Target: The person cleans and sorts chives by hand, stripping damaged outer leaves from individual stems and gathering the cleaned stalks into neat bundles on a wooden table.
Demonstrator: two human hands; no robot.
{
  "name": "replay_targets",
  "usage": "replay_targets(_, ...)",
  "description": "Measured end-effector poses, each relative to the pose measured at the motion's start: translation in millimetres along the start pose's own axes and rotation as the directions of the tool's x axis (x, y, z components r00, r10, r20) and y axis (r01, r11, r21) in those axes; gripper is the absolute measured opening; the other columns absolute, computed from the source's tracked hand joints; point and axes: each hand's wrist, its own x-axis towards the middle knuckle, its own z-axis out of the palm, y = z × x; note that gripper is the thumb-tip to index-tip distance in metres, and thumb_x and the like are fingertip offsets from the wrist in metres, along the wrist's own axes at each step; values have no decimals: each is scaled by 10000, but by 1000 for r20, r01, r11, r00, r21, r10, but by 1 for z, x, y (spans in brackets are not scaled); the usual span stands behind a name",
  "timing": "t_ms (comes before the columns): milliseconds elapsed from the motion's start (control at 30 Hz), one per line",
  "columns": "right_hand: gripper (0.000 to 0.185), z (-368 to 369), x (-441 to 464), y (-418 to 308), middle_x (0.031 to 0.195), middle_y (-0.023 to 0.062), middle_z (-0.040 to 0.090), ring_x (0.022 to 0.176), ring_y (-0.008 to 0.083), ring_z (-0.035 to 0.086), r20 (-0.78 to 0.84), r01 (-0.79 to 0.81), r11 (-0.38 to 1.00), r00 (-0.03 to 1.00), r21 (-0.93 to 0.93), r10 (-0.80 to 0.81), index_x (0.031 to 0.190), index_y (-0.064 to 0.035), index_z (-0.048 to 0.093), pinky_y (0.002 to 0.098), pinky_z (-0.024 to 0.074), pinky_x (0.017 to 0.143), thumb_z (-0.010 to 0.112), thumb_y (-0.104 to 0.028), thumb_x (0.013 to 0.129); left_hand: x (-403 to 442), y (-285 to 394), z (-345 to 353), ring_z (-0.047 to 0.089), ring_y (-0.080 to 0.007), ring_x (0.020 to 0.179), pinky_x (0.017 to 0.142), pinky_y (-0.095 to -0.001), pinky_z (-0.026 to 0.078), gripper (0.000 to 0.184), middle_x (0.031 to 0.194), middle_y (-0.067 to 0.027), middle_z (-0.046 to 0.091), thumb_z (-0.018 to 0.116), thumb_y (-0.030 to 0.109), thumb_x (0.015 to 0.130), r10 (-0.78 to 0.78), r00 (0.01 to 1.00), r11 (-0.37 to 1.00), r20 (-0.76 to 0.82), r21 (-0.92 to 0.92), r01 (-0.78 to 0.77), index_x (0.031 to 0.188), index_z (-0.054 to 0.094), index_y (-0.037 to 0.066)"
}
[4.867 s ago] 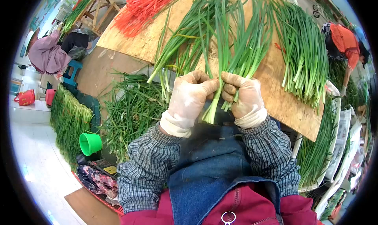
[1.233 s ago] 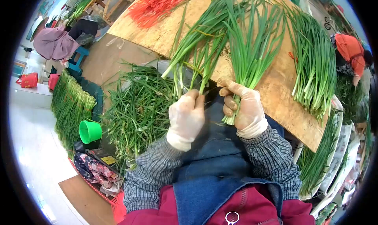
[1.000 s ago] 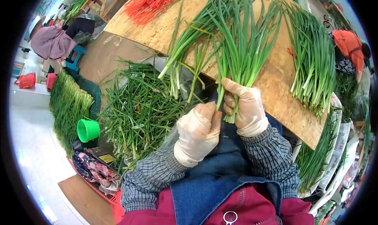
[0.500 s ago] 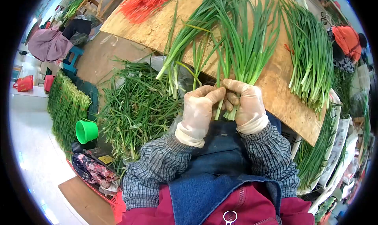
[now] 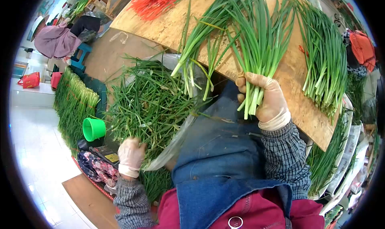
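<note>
My gloved right hand (image 5: 266,96) is wrapped round the white stem ends of a bunch of green stalks (image 5: 260,48), whose leaves fan out over the wooden board (image 5: 294,72). My gloved left hand (image 5: 131,153) is low at the left, over the lower edge of a heap of loose green leaves (image 5: 150,100); its fingers are smeared, and what they hold, if anything, is hidden. More loose stalks (image 5: 200,36) hang over the board's near-left edge. A thick pile of stalks (image 5: 325,60) rests at the board's right side.
Red strips (image 5: 160,0) lie at the board's far left. A green bucket (image 5: 94,129) stands left of the heap, near tied stalks (image 5: 74,108). One person (image 5: 56,40) sits at the upper left; another person (image 5: 362,50) is at the right. Clear plastic (image 5: 172,144) edges the heap.
My left hand has left the stem ends beside my right hand and moved down and left to the leaf heap. My right hand still holds the bunch, slightly farther right in view.
</note>
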Motion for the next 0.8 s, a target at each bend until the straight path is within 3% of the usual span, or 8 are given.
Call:
replay_targets(67, 157, 4, -5, 0, 791, 117, 620, 673, 162, 604, 7, -49, 998, 999, 44, 49, 885, 47, 570, 304, 523, 564, 553, -84, 800, 19, 54, -10, 597, -281, 691, 601, -366, 475, 230, 755, -163, 599, 607, 238, 782, 113, 938, 893, -326, -380, -240, 830, 624, 14)
replay_targets(167, 175, -10, 3, -2, 812, 122, 619, 649, 164, 596, 153, -105, 994, 983, 34, 99, 924, 49, 557, 308, 517, 544, 541, -81, 808, 55, 130, -21, 595, -294, 611, 540, -359, 475, 308, 692, -154, 598, 610, 315, 791, 158, 796, 771, -584, -431, -469, 833, 605, 10)
replay_targets(300, 190, -5, 0, 3, 732, 55, 536, 529, 94, 459, 80, -54, 997, 996, 50, 50, 981, 31, 521, 230, 368, 453, 510, -82, 829, 101, 180, -31, 598, -335, 590, 543, -390, 472, 367, 608, -169, 587, 615, 390, 778, 16, 926, 894, -377, -410, -182, 770, 595, 23)
replay_targets(433, 178, -3, 1, 7, 683, 33, 499, 481, 86, 399, 58, -52, 997, 997, 54, 49, 957, 29, 535, 234, 329, 438, 539, -79, 815, 110, 175, -13, 607, -279, 604, 565, -330, 457, 243, 694, -187, 617, 602, 222, 805, -112, 934, 488, -339, -837, -246, 809, 618, -21)
replay_targets(500, 180, -2, 1, 8, 671, 28, 489, 466, 86, 386, 39, -54, 997, 998, 55, 52, 949, 30, 538, 235, 320, 435, 551, -81, 808, 98, 166, -18, 537, -110, 552, 515, -251, 424, 174, 669, -100, 622, 591, 130, 804, -153, 953, 374, -263, -908, -190, 839, 634, -35)
replay_targets(567, 189, -4, 1, 7, 670, 26, 485, 463, 86, 382, 30, -48, 997, 998, 62, 47, 953, 33, 536, 233, 315, 433, 553, -85, 806, 81, 157, -43, 515, -83, 540, 486, -224, 394, 149, 662, -71, 619, 590, 107, 797, -196, 981, 216, 0, -975, 43, 830, 645, -27)
replay_targets(767, 215, -4, -1, 2, 660, 21, 470, 461, 87, 372, 3, -28, 993, 1000, 114, 28, 973, 43, 530, 242, 314, 432, 540, -108, 821, 27, 8, -26, 555, -139, 515, 461, -245, 404, 156, 666, -84, 620, 610, 126, 743, 209, 957, 606, 202, -795, 36, 818, 667, 2)
replay_targets(800, 215, -5, 0, 3, 659, 18, 469, 460, 86, 371, 27, -45, 990, 999, 133, 42, 974, 44, 529, 240, 313, 431, 538, -109, 823, 20, -26, -4, 579, -179, 581, 511, -278, 431, 177, 709, -106, 626, 618, 160, 736, 16, 955, 826, 297, -543, 154, 810, 667, 7)
